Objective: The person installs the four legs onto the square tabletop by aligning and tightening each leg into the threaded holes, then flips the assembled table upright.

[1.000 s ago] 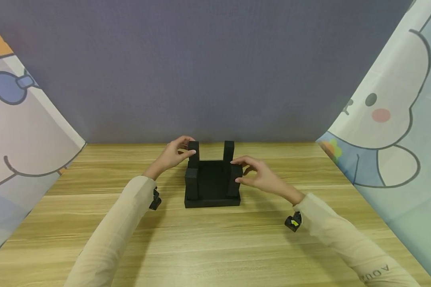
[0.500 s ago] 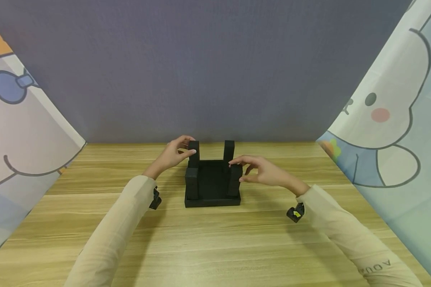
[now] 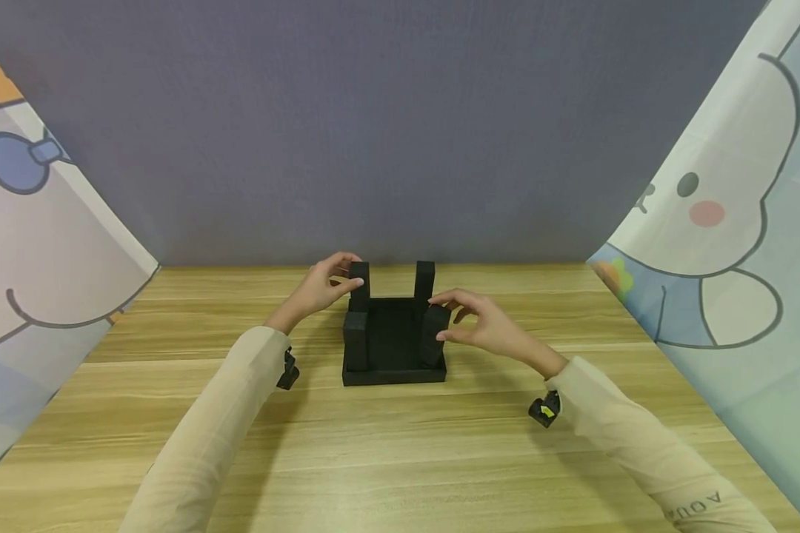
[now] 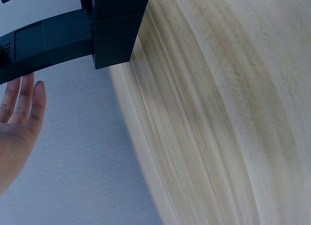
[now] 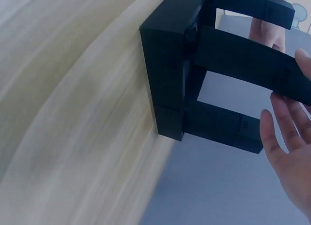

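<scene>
A square black base (image 3: 393, 376) lies on the table, with a black post standing at each corner. My left hand (image 3: 316, 289) holds the back left post (image 3: 359, 285) between thumb and fingers; in the left wrist view its fingers (image 4: 22, 103) reach behind a post. With thumb and fingertips, my right hand (image 3: 483, 326) pinches the front right post (image 3: 435, 333), which leans slightly and looks turned. In the right wrist view that post (image 5: 243, 62) extends from the base (image 5: 165, 79) to my fingers. The back right post (image 3: 424, 285) and front left post (image 3: 356, 340) stand untouched.
The wooden table (image 3: 400, 459) runs back to a grey panel (image 3: 373, 133). Cartoon-printed sheets (image 3: 713, 215) flank both sides. A small black wrist camera hangs under each sleeve.
Half a second ago my right thumb and fingers were spread wider around the front right post; now they have closed in on it. The post has tilted and turned slightly. My left hand stays put.
</scene>
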`<state>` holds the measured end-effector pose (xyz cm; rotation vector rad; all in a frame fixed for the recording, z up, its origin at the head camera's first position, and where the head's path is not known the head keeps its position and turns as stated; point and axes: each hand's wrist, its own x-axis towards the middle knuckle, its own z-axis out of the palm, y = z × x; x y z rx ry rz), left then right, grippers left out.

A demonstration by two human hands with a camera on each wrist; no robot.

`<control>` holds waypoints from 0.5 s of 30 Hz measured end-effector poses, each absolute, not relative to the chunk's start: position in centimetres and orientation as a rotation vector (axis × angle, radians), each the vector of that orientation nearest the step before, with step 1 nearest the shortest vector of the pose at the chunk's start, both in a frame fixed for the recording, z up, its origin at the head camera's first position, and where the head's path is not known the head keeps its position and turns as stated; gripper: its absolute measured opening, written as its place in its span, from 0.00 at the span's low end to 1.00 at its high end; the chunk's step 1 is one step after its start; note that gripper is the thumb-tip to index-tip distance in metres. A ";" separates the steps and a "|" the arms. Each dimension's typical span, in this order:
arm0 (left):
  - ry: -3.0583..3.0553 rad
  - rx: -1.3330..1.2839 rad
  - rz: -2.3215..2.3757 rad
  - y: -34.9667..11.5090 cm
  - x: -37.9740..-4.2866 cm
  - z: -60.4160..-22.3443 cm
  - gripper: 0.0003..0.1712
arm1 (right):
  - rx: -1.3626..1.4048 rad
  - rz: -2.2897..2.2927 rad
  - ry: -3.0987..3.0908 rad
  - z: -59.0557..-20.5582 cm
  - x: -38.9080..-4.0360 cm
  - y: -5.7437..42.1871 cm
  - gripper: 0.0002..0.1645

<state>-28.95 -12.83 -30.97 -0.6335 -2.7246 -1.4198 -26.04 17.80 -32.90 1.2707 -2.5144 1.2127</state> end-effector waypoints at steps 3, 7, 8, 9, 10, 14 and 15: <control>-2.724 -0.635 -1.416 -12.8 -29.0 -31.0 0.22 | 1.326 1.204 -2.526 -32.6 -26.2 17.9 0.31; -2.726 -0.636 -1.413 -12.8 -29.0 -31.0 0.22 | 1.432 1.210 -2.543 -32.1 -26.7 18.1 0.30; -2.727 -0.636 -1.411 -12.8 -29.0 -31.0 0.22 | 1.449 1.212 -2.551 -32.0 -26.8 18.1 0.29; -2.727 -0.636 -1.409 -12.8 -29.0 -31.0 0.22 | 1.464 1.213 -2.558 -31.9 -26.9 18.1 0.28; -2.727 -0.636 -1.410 -12.8 -29.0 -31.0 0.22 | 1.475 1.215 -2.566 -31.8 -26.9 18.1 0.28; -2.724 -0.639 -1.413 -12.8 -29.0 -31.0 0.22 | 1.483 1.223 -2.585 -31.6 -27.0 18.2 0.27; -2.724 -0.639 -1.414 -12.8 -29.0 -31.0 0.22 | 1.483 1.227 -2.583 -31.7 -27.0 18.2 0.27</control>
